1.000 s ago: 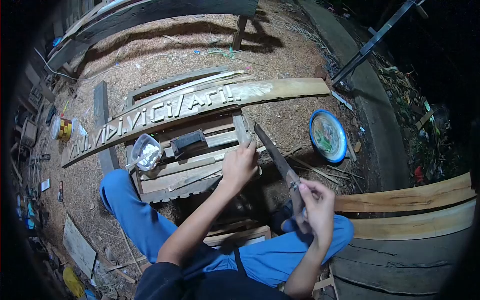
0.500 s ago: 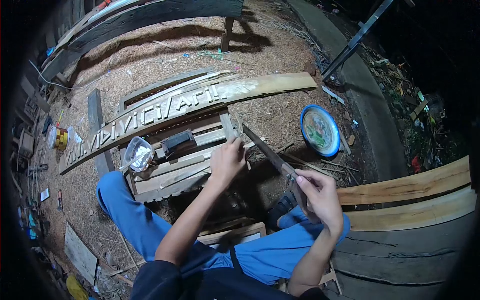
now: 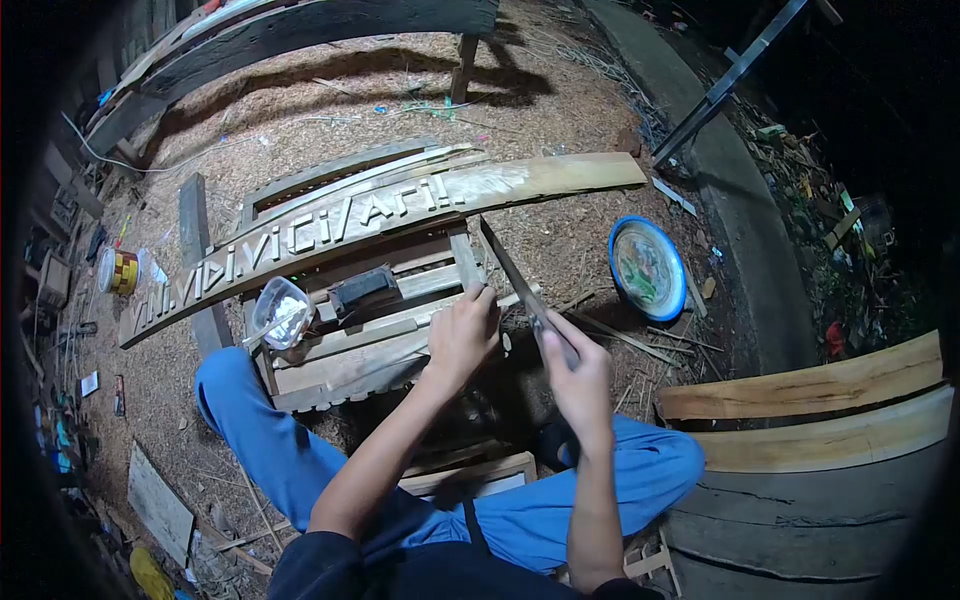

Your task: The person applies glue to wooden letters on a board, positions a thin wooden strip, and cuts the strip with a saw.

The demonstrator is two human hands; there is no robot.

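Observation:
My right hand (image 3: 578, 380) is closed round the handle end of a machete with a long dark blade (image 3: 512, 265). The blade slants up and left, its tip close to the lettered board's lower edge. My left hand (image 3: 463, 335) is a fist just left of the blade, over the slatted wooden frame. It seems to grip a small piece of wood (image 3: 507, 343), mostly hidden by the fingers. Beyond the hands lies a long curved board (image 3: 580, 172) with raised pale letters. A clear plastic tub (image 3: 284, 312) with white stuff and a stick sits left of a dark block (image 3: 362, 289).
A blue-rimmed round basin (image 3: 648, 268) stands at the right on shavings. Two pale planks (image 3: 820, 430) lie nearer right. A dark bench (image 3: 330, 45) is at the back, and a yellow-and-red patterned container (image 3: 120, 272) is at the far left. Loose sticks lie under the basin.
My right hand has moved left and in toward the left hand, bringing the machete with it; the blade now stands steeper. My left hand has shifted slightly. The view has tilted a little.

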